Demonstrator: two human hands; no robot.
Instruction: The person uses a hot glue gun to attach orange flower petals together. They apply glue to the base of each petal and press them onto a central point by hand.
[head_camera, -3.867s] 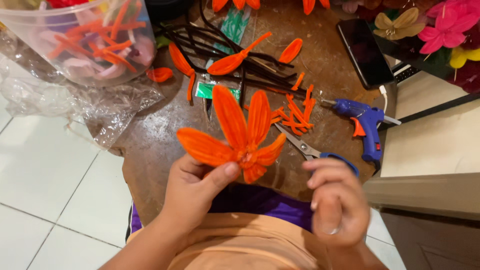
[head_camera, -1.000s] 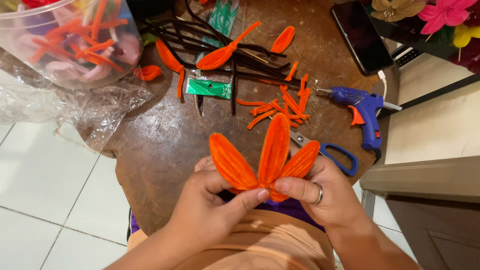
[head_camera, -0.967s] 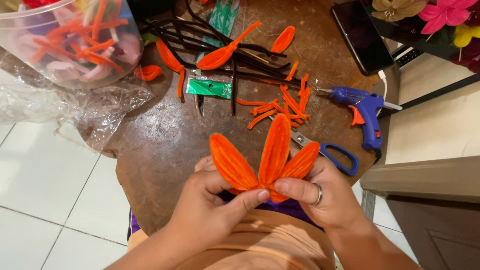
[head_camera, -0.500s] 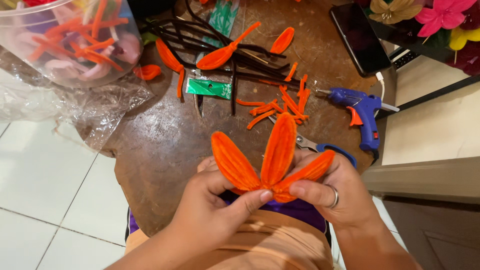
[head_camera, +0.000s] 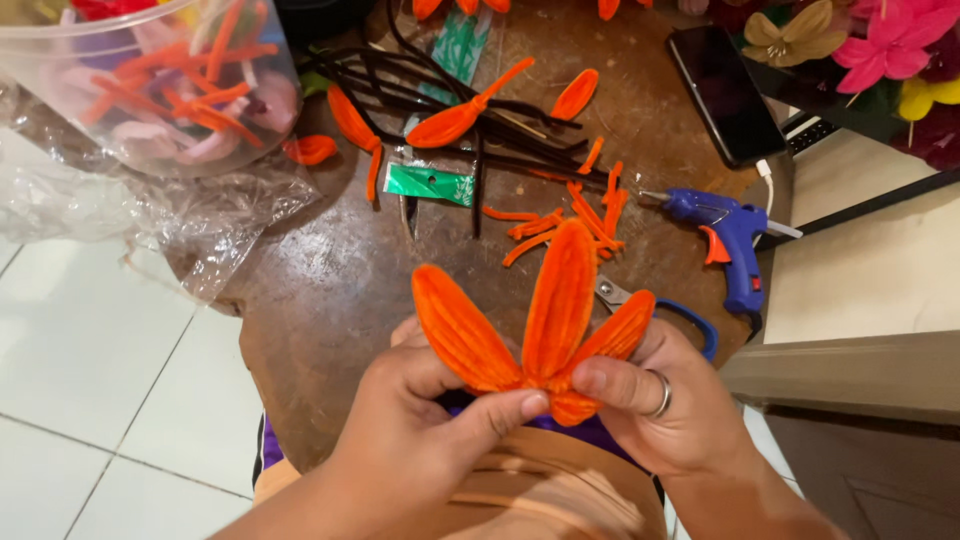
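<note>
Both hands raised over near edge of round brown table (head_camera: 300, 300). Left hand (head_camera: 420, 430) pinches base of orange pipe-cleaner flower (head_camera: 540, 320), thumb extended across. Right hand (head_camera: 670, 400), ring on one finger, grips same base from opposite side. Petals fan upward. Blue-handled scissors (head_camera: 660, 310) lie behind it, blue glue gun (head_camera: 725, 235) beyond.

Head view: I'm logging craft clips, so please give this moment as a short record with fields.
Left hand: thumb and fingers pinch the base of the orange petal flower
Right hand: grips the same base from the other side; ring on one finger
Table: round, brown
Near hands: scissors with blue handles, partly hidden by the flower
Right side: blue glue gun, dark phone
Upper left: clear plastic tub of pipe cleaner pieces
</note>
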